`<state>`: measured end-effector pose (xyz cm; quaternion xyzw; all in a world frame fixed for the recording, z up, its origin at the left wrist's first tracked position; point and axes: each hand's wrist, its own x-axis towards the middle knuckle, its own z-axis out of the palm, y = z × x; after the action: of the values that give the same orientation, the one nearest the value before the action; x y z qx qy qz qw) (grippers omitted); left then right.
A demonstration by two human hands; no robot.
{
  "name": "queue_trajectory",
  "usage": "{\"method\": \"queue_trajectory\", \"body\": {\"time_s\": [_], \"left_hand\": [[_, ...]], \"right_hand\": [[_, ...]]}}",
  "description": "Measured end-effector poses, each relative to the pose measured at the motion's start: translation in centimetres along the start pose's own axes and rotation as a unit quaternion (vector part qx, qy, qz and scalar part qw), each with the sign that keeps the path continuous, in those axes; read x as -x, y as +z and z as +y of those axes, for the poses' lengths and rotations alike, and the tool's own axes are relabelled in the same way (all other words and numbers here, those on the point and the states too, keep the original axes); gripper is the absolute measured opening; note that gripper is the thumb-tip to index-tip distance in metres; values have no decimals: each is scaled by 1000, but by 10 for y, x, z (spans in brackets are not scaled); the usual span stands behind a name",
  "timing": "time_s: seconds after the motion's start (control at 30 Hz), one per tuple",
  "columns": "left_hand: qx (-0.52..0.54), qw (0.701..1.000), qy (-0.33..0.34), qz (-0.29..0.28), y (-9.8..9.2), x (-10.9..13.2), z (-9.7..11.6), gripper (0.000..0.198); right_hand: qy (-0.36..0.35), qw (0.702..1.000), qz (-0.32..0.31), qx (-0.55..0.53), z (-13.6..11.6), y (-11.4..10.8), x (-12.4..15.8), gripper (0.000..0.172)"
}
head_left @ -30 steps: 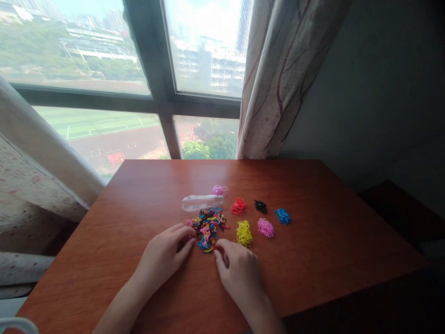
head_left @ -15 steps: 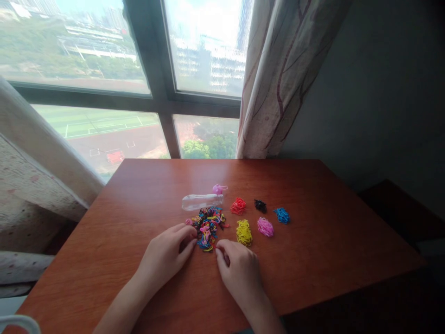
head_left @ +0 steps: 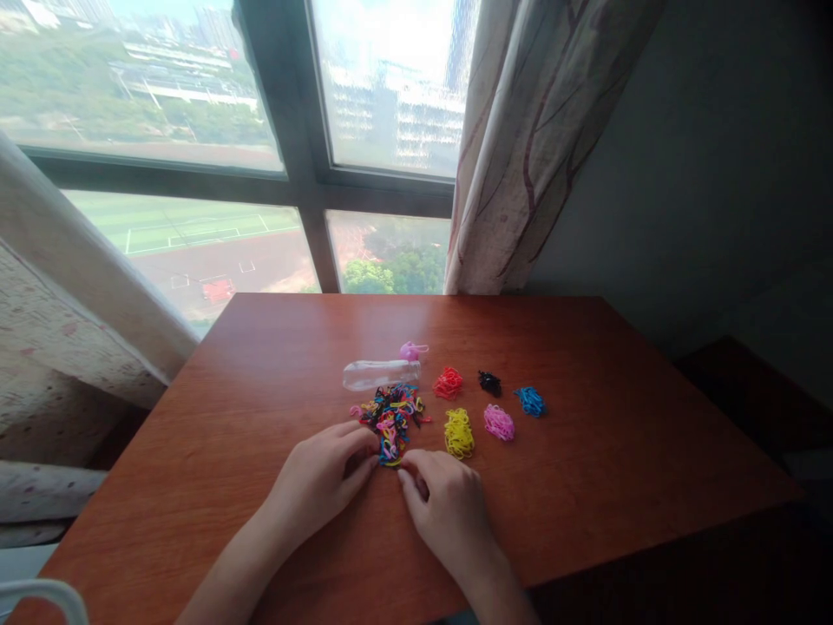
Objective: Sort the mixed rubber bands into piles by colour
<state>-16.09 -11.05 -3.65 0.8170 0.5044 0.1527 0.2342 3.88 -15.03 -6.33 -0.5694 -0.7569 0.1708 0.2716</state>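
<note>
A mixed heap of small coloured rubber bands [head_left: 390, 415] lies in the middle of the brown table [head_left: 260, 382]. My left hand [head_left: 324, 477] rests at the heap's near left edge, fingers curled and tips touching the bands. My right hand [head_left: 446, 510] sits just right of it, fingers pinched together at the heap's near edge; what they pinch is too small to name. To the right lie sorted little piles: red [head_left: 448, 382], black [head_left: 488, 382], blue [head_left: 530, 400], yellow [head_left: 459, 432] and pink [head_left: 498, 422].
A clear plastic bottle [head_left: 379, 374] lies on its side behind the heap, with its pink cap [head_left: 412, 351] beside it. Windows and curtains [head_left: 521, 148] stand behind the table. A white curved rim [head_left: 39, 599] shows at the bottom left corner.
Both hands have crept slightly forward and closer together at the near edge of the mixed heap. The piles and bottle have not moved.
</note>
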Motion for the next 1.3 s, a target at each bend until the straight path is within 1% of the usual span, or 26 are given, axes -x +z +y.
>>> {"method": "queue_trajectory", "body": {"time_s": [0.27,0.43,0.57,0.9,1.0,1.17,1.23,1.3], "left_hand": [[1,1000,0,5,2,0,-1,14],[9,1000,-3,4,0,1,-1,15],[20,1000,-4,7,-1,0,-2,16],[30,1000,-4,6,-3,2,-3,20],[30,1000,-4,6,-4,2,-2,20],[37,999,-5,10,-3,2,-2,19],[41,999,-4,12,-3,2,-2,19],[40,999,-2,11,-3,2,-3,19]], "right_hand": [[-46,998,-20,44,-2,4,-1,14],[-54,997,-22,51,-2,4,-3,14],[-51,998,-26,18,0,3,-3,14],[1,994,-24,-103,2,-4,-2,13],[13,994,-10,-111,2,-3,-3,14],[5,993,23,-117,1,-3,0,15],[8,992,42,-120,4,-8,1,17],[16,992,69,-102,13,-17,0,19]]}}
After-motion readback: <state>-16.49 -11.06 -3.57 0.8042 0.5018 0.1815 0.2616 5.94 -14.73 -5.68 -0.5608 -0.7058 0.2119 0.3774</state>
